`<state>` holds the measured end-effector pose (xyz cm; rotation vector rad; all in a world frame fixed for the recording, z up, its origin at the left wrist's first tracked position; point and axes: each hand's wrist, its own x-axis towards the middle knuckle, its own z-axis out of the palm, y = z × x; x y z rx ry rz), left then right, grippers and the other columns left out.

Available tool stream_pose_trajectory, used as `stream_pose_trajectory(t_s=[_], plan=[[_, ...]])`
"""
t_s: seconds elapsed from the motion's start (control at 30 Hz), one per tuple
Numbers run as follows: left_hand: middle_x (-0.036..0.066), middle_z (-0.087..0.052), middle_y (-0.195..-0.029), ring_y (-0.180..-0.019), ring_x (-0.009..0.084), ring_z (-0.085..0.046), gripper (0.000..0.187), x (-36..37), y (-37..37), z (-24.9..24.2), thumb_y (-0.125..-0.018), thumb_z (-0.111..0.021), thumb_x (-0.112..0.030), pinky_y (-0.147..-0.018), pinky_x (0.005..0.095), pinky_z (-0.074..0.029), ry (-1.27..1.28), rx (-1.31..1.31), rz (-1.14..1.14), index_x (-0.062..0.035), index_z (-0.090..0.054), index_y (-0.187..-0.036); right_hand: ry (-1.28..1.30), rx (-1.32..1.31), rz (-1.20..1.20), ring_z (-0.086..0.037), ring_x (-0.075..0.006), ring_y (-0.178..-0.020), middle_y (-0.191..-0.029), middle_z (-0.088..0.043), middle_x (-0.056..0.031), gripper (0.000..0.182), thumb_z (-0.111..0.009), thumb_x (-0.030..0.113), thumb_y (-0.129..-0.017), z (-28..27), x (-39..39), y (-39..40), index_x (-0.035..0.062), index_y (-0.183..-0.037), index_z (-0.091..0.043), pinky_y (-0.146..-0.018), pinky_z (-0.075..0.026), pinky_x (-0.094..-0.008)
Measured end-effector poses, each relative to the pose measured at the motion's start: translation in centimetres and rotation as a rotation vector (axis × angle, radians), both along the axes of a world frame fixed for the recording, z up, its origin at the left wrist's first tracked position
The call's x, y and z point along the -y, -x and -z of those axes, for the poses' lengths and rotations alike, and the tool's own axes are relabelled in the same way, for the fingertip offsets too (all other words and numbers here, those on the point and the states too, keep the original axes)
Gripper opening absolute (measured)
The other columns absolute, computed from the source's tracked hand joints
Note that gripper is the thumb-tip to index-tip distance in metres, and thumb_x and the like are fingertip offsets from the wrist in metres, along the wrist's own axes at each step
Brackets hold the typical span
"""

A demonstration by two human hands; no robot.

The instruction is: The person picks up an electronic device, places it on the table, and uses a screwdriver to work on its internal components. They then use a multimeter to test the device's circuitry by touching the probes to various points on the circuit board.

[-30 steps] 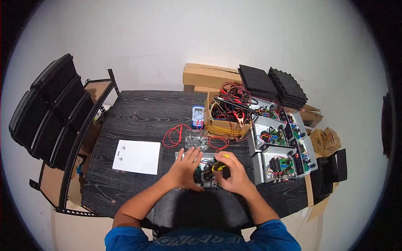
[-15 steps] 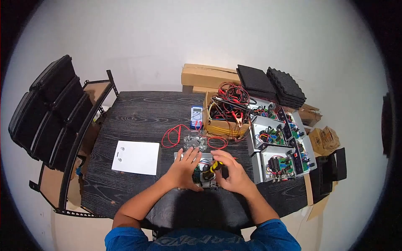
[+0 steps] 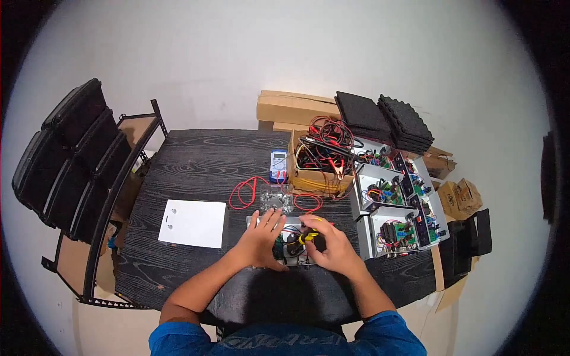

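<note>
A white open case (image 3: 291, 221) with wires and a green board (image 3: 277, 248) inside lies at the table's front, partly hidden by my hands. My left hand (image 3: 261, 240) spreads over its left part, fingers stretched out and apart, the thumb along the near edge. My right hand (image 3: 332, 246) is closed round a yellow-and-black screwdriver (image 3: 307, 237), held over the right part of the case. Its tip is hard to make out among the dark parts. Just beyond my left fingertips lies a clear tray (image 3: 276, 199) with small metal pieces.
A blue multimeter (image 3: 278, 167) with red leads stands behind the tray. A cardboard box (image 3: 320, 185) of cables sits beside it. Several open white cases (image 3: 368, 237) with circuit boards line the right side. A white panel (image 3: 193, 224) lies at left, near a rack (image 3: 95, 261).
The screwdriver has turned and tilted slightly in my right hand, and the fingers have shifted on it. My left hand has stayed in place.
</note>
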<state>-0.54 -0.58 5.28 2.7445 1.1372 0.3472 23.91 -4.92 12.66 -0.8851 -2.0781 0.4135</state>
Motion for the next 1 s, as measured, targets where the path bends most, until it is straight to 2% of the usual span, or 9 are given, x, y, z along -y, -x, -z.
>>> stream_pose_trajectory(t_s=[0.23, 0.53, 0.63, 0.73, 0.83, 1.0], plan=[[0.030, -0.029, -0.166, -0.157, 0.0448, -0.026, 0.145, 0.1, 0.0, -0.4, -0.056, -0.086, -0.078, -0.124, 0.0672, -0.017, 0.007, 0.007, 0.000, 0.0081, -0.032, -0.159, 0.026, 0.029, 0.080, -0.070, -0.0389, -0.112, -0.126, -0.068, -0.0209, 0.063, -0.080, 0.002, -0.084, -0.3, 0.3, 0.0, 0.0059, -0.141, -0.056, -0.096, -0.057, -0.0415], [0.030, -0.030, -0.165, -0.156, 0.0452, -0.026, 0.144, 0.1, 0.0, -0.2, -0.056, -0.086, -0.079, -0.124, 0.0678, -0.018, -0.004, 0.014, 0.004, 0.0076, -0.033, -0.158, 0.139, -0.010, -0.002, -0.072, -0.0394, -0.107, -0.124, -0.069, -0.0208, 0.065, -0.082, 0.005, -0.085, 0.8, 0.3, -0.3, 0.0077, -0.143, -0.053, -0.089, -0.060, -0.0431], [0.030, -0.030, -0.166, -0.157, 0.0454, -0.026, 0.144, 0.1, -0.1, -0.5, -0.056, -0.086, -0.080, -0.124, 0.0677, -0.018, 0.012, -0.007, -0.005, 0.0075, -0.032, -0.159, -0.004, 0.016, 0.062, -0.073, -0.0400, -0.105, -0.124, -0.069, -0.0205, 0.064, -0.082, 0.007, -0.086, 0.5, 0.2, 0.0, 0.0074, -0.143, -0.053, -0.086, -0.060, -0.0436], [0.030, -0.032, -0.165, -0.156, 0.0438, -0.027, 0.144, 0.0, -0.1, -0.3, -0.057, -0.085, -0.081, -0.124, 0.0672, -0.019, -0.026, -0.027, -0.004, 0.0096, -0.035, -0.157, -0.004, 0.080, 0.062, -0.071, -0.0404, -0.109, -0.126, -0.068, -0.0211, 0.063, -0.081, 0.007, -0.087, 0.3, 0.2, -0.2, 0.0059, -0.143, -0.052, -0.090, -0.059, -0.0442], [0.030, -0.029, -0.167, -0.157, 0.0443, -0.025, 0.144, 0.0, 0.0, -0.2, -0.057, -0.084, -0.081, -0.125, 0.0669, -0.017, 0.000, -0.014, -0.004, 0.0069, -0.032, -0.159, -0.042, 0.037, -0.029, -0.069, -0.0417, -0.113, -0.129, -0.066, -0.0225, 0.064, -0.080, 0.005, -0.086, 0.0, -0.1, -0.3, 0.0049, -0.143, -0.051, -0.096, -0.057, -0.0454], [0.030, -0.028, -0.167, -0.158, 0.0442, -0.024, 0.145, 0.1, 0.0, -0.4, -0.057, -0.084, -0.081, -0.125, 0.0667, -0.017, 0.001, -0.022, -0.005, 0.0073, -0.031, -0.159, -0.002, 0.028, -0.038, -0.067, -0.0433, -0.117, -0.131, -0.065, -0.0228, 0.069, -0.081, 0.003, -0.081, 0.5, -0.2, -0.1, 0.0053, -0.143, -0.051, -0.100, -0.055, -0.0464]])
